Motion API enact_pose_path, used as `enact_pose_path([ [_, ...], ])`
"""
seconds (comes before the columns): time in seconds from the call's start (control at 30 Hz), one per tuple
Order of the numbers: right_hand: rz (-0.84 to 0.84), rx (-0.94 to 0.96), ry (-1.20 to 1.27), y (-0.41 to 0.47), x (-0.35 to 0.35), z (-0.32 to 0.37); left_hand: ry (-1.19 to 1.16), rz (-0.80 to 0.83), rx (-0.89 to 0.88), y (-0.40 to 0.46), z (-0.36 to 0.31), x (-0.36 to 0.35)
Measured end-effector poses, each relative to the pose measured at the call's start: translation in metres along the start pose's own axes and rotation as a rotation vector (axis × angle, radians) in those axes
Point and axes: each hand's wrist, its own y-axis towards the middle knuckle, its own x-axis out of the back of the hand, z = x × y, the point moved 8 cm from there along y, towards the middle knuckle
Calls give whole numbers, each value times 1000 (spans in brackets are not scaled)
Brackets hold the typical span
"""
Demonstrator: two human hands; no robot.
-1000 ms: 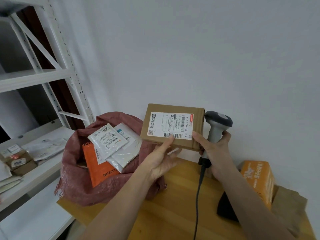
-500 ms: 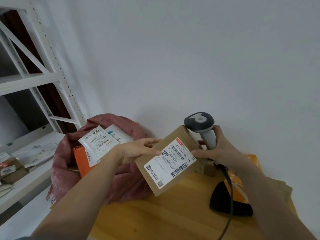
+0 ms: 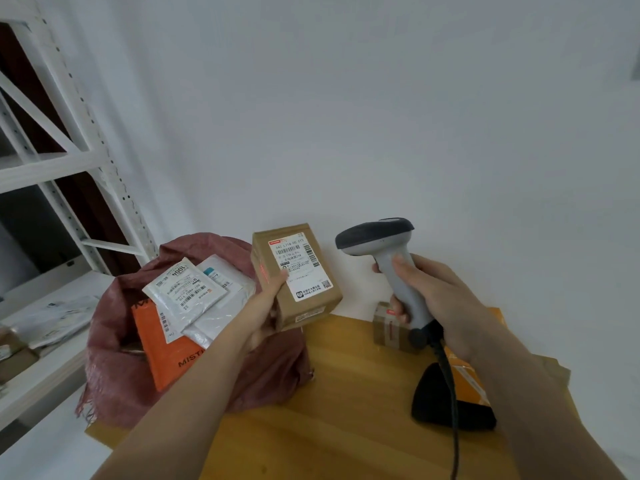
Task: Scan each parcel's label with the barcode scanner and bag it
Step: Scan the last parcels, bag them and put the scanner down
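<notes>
Cardboard parcel sits upright in my left hand, fingers wrapped round its lower left edge, label facing me, held above the near edge of the red sack of scanned mailers. My right hand is clenched on the grey barcode scanner, well apart from the box, over the wooden desk. A red glow falls on the box's left side, off the label. I judge the scan may miss unless I swing the beam onto the barcode; my thumb also sits close to the label's edge
</notes>
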Motion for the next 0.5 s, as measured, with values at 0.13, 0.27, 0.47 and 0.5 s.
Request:
enact_pose_path([
  [0.13,29,18,0,-8,-10,11,-32,7,12,-1,3,-3],
  [0.27,32,21,14,-14,-10,16,-26,11,35,-3,6,-6],
  [0.47,20,37,-41,-22,-7,26,-61,35,71,-3,11,-8],
  [0.5,21,36,-45,-23,-7,28,-71,35,77,-2,12,-8],
])
